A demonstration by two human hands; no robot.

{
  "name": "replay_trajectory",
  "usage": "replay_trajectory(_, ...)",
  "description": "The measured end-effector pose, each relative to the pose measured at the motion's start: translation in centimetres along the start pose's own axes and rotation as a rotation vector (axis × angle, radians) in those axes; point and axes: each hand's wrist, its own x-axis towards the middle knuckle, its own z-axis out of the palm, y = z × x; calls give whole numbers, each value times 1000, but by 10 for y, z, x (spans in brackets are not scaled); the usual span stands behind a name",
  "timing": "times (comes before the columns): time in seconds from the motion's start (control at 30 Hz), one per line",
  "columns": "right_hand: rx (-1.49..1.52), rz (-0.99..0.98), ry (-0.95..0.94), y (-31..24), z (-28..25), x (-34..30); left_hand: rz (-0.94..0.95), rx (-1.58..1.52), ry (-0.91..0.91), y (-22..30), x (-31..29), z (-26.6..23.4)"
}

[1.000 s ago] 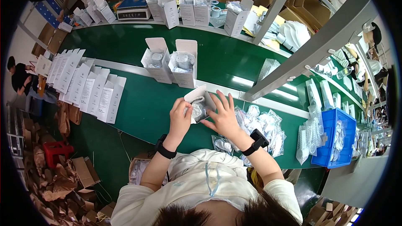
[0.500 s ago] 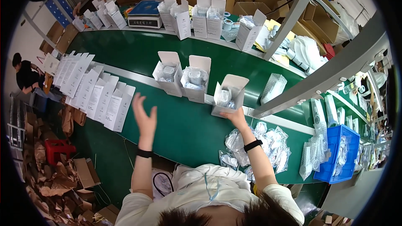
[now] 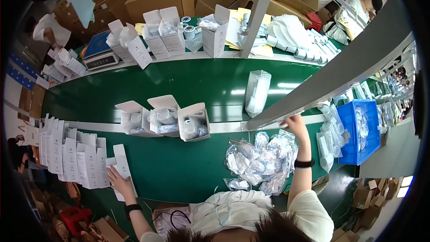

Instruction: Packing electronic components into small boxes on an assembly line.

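At the near end of a row of white cartons, my left hand (image 3: 121, 183) is wrapped round a tall white box (image 3: 123, 163) with its flap raised. My right hand (image 3: 295, 125) reaches beside the grey metal post, holding nothing that I can see, with its fingers partly apart. In the middle of the bench stand three open white boxes, the left one (image 3: 134, 121), the middle one (image 3: 164, 118) and the right one (image 3: 194, 127), each with bagged parts inside. A pile of clear bags with pale parts (image 3: 260, 159) lies in front of my right forearm.
A slanting grey post (image 3: 331, 69) crosses above the bench at right. Beyond it lies a bubble-wrap packet (image 3: 258, 93). A blue bin (image 3: 358, 130) with bagged parts stands at right beside bubble-wrap bags (image 3: 329, 139). More open boxes (image 3: 170, 36) line the back shelf. Other people work farther off.
My right hand has let go of the right open box, now beside the other two, and moved right to the post. My left hand has gone left and taken a white box. The view has turned right.
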Motion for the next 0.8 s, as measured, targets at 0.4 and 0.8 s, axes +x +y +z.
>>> replay_trajectory(0.4,-672,-131,167,29,49,167,325,-433,-158,140,-113,-84)
replay_trajectory(0.8,-674,115,336,92,-31,-43,1206,-410,216,261,55,-180)
